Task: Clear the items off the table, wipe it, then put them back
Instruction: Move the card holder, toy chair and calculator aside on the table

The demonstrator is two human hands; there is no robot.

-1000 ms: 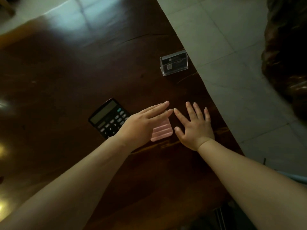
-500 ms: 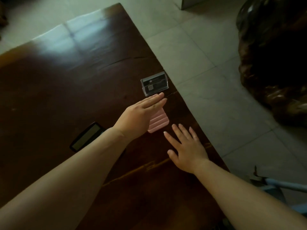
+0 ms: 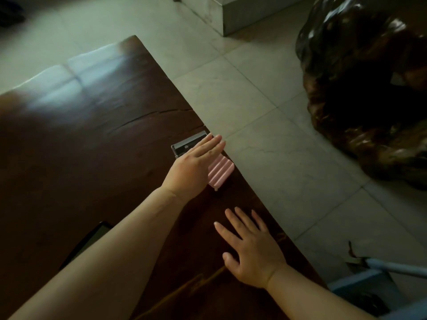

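Probably light, stiff, slick: pink ribbed plastic pad, frame centre, near right edge of dark wooden bench. Left hand flat over it, fingers straight; right hand spread flat on bench, lower right. Best pinch pad by side edges.

No writing can be read. The clear card holder near the edge of the table carries a dark strip with a small pale mark on it, too blurred to make out as a letter, logo or number. Only a corner of the calculator shows, with a dull grey patch of its display; no digits or key labels are legible there.
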